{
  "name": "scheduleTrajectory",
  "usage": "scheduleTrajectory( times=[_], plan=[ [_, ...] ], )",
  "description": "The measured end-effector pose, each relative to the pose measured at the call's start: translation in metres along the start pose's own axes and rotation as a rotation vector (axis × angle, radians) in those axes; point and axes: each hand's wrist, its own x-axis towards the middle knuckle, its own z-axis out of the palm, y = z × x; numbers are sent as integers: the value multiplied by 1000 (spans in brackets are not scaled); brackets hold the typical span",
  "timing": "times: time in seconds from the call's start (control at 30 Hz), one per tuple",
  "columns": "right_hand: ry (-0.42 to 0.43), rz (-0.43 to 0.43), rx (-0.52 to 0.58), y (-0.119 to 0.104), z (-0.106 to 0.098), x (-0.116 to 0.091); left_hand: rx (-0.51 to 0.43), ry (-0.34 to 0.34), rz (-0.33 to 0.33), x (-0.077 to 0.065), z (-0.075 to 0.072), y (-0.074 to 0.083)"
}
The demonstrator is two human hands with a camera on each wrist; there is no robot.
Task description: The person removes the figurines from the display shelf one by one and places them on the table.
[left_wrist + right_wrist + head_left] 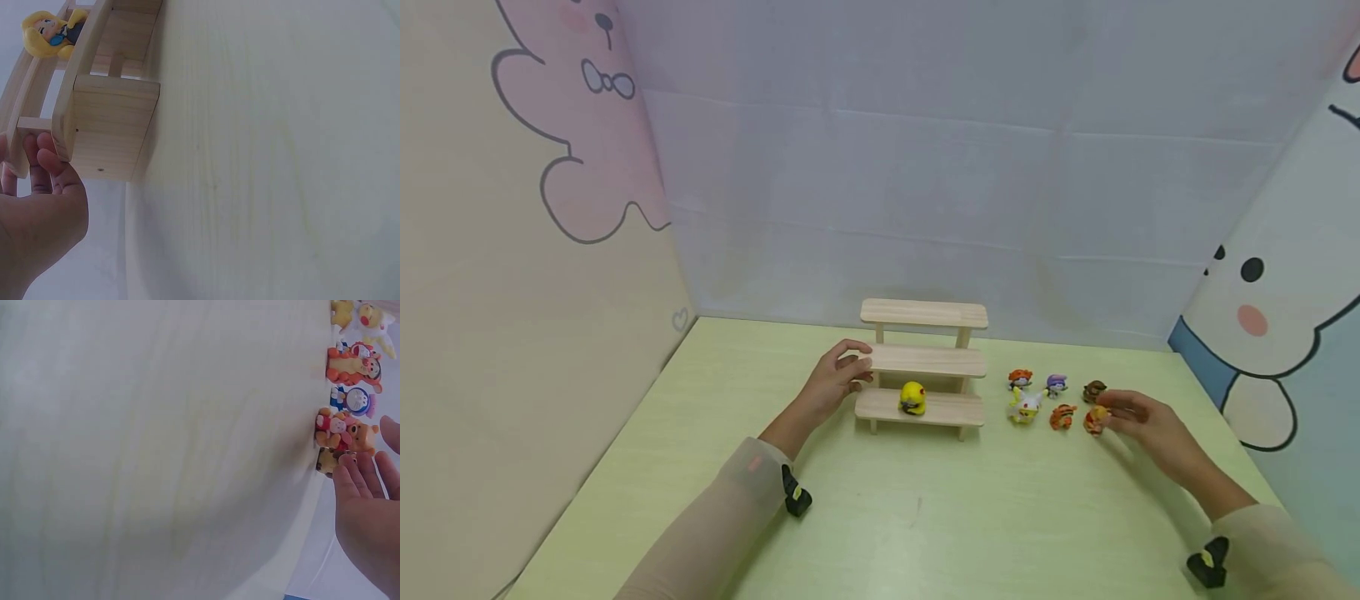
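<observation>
A three-tier wooden display stand [925, 360] stands on the table, with a yellow-haired figurine [913, 398] on its lowest step; the left wrist view shows the figurine's face [47, 28]. My left hand [835, 379] grips the left end of the middle step, fingertips curled at the wood [47, 150]. To the right, my right hand [1153, 433] reaches to a Winnie the Pooh figurine [1095, 420], thumb and fingers apart around its right side. In the right wrist view this Pooh bear [361, 434] hugs a small pink figure, and the fingers [369, 478] are relaxed beside it.
Left of the Pooh are a Tigger figurine [1062, 417] and a white-and-yellow figurine [1025, 406]. Behind them stand an orange-haired figurine [1020, 379], a purple-hatted one [1056, 384] and a brown one [1094, 391]. A pale cloth wall [880, 183] closes the back of the table.
</observation>
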Motion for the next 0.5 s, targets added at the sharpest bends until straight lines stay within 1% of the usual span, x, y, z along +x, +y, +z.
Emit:
scheduleTrajectory(
  times=[0.27, 0.5],
  plan=[
    [11, -21, -94, -9, -10, 0, -3, -4, -1, -1, 1, 1],
    [39, -68, -57, -21, -19, 0, 4, -8, -1, -1, 0, 1]
  ],
)
